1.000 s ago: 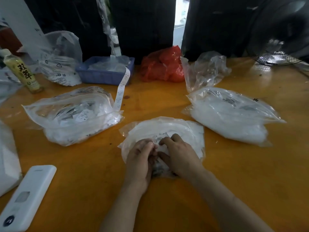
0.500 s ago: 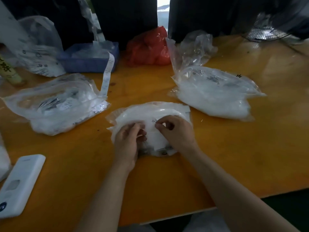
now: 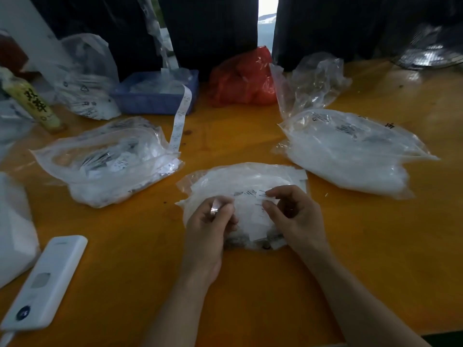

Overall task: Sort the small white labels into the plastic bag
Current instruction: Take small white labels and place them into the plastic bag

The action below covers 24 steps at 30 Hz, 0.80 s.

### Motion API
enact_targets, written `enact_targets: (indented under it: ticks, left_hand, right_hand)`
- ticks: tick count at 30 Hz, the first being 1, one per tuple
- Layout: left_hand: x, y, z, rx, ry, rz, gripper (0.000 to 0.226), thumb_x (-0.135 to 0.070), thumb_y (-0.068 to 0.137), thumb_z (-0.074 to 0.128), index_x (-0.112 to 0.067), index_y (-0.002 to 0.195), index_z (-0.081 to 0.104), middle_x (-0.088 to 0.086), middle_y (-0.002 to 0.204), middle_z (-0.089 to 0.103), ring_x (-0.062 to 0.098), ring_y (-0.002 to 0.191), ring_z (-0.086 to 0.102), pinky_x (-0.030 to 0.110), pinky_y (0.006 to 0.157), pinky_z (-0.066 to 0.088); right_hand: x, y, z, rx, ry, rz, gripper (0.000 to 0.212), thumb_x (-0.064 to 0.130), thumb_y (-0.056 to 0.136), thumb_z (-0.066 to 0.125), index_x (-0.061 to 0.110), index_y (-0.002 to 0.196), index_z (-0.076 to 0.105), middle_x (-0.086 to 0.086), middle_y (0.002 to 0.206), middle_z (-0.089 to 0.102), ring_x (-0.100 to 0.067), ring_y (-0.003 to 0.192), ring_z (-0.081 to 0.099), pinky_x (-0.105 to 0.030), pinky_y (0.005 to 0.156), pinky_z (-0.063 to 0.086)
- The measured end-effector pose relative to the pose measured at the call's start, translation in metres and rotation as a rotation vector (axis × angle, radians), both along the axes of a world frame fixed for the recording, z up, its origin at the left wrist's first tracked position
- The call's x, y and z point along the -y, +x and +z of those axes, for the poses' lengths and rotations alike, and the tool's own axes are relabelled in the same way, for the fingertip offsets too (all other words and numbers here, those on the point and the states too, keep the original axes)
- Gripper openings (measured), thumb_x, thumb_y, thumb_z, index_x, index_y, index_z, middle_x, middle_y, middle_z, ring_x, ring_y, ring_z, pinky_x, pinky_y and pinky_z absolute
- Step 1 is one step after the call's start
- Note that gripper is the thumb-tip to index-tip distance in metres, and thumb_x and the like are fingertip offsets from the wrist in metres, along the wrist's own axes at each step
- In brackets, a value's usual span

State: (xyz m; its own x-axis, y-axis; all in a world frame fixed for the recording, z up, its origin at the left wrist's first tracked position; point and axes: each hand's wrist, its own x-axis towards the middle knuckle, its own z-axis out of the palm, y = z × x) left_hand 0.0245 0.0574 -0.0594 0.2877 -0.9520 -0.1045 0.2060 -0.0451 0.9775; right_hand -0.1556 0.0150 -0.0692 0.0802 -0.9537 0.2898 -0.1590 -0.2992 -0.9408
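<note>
Low in the middle of the frame: left hand (image 3: 209, 221), fingers curled, pinching something small and shiny at the fingertips, what exactly too blurred to tell. Just beside it, right hand (image 3: 292, 215), thumb and forefinger pinching a small white label (image 3: 260, 195) over the flat plastic bag (image 3: 240, 181) lying on the orange desk (image 3: 250, 136). More labels loose under and near both hands at the bag's near edge.

Further out: fuller clear bag of labels (image 3: 105, 159) at left centre, another stuffed bag (image 3: 350, 151) at right, printed label strip (image 3: 179, 123) trailing from a blue tray (image 3: 155, 96) at upper centre, red bag (image 3: 243, 76) behind, white remote (image 3: 45, 281) at lower left.

Risks, as judged: bag mouth not visibly held open, so a label likely to slide onto the film rather than inside; light slips apt to scatter off the near desk edge; easy mixing with the neighbouring bags.
</note>
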Motion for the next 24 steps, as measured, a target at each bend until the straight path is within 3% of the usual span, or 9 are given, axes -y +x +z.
enact_targets:
  ticks: [5,10,15,18,21,24]
  left_hand:
    - [-0.007,-0.005,0.008,-0.009,-0.041,-0.040,0.029,-0.013,0.105,0.060,-0.025,0.087,0.080,-0.002,0.089,0.071,0.011,0.088,0.070,0.028,0.078,0.060]
    - [-0.012,-0.006,0.012,0.006,-0.037,-0.070,0.013,-0.012,0.102,0.067,-0.021,0.098,0.076,0.008,0.100,0.079,0.024,0.098,0.078,0.031,0.076,0.064]
    - [-0.015,-0.006,0.013,0.012,-0.041,-0.059,0.010,-0.009,0.090,0.079,-0.015,0.098,0.076,0.011,0.096,0.080,0.028,0.094,0.080,0.028,0.080,0.064]
    - [-0.016,-0.006,0.013,0.029,-0.032,-0.070,0.009,-0.011,0.089,0.080,-0.014,0.097,0.082,0.008,0.098,0.081,0.025,0.094,0.080,0.024,0.081,0.063]
    - [-0.016,-0.006,0.013,-0.012,-0.003,-0.069,0.014,-0.014,0.100,0.069,-0.015,0.101,0.083,0.005,0.107,0.081,0.022,0.102,0.079,0.024,0.087,0.062]
    - [-0.015,-0.005,0.014,-0.053,0.016,-0.090,0.027,-0.018,0.107,0.057,-0.017,0.103,0.084,0.005,0.112,0.080,0.021,0.109,0.076,0.032,0.094,0.062]
  right_hand:
    - [-0.002,0.000,0.000,-0.003,-0.011,0.005,0.024,0.014,0.090,0.075,0.030,0.106,0.067,0.005,0.082,0.062,-0.006,0.062,0.054,-0.014,0.053,0.044]
    - [0.000,0.002,0.003,0.021,-0.008,0.002,0.043,0.009,0.089,0.075,0.023,0.127,0.059,0.016,0.077,0.057,-0.004,0.065,0.053,-0.015,0.056,0.045]
    - [-0.004,0.001,0.006,-0.006,-0.002,0.004,0.025,0.019,0.090,0.073,0.029,0.110,0.063,0.005,0.085,0.063,-0.010,0.066,0.061,-0.018,0.055,0.051]
    - [-0.001,-0.001,0.009,0.058,0.029,-0.013,0.017,0.019,0.089,0.074,0.020,0.103,0.063,0.001,0.078,0.068,-0.014,0.063,0.066,-0.020,0.056,0.053]
    - [0.002,-0.004,0.011,0.137,0.066,-0.016,0.019,0.018,0.090,0.074,0.011,0.104,0.063,-0.006,0.078,0.071,-0.021,0.066,0.070,-0.030,0.062,0.059]
    - [0.002,-0.004,0.013,0.118,0.071,-0.005,0.020,0.022,0.089,0.073,0.012,0.103,0.063,-0.006,0.077,0.071,-0.021,0.065,0.070,-0.030,0.062,0.058]
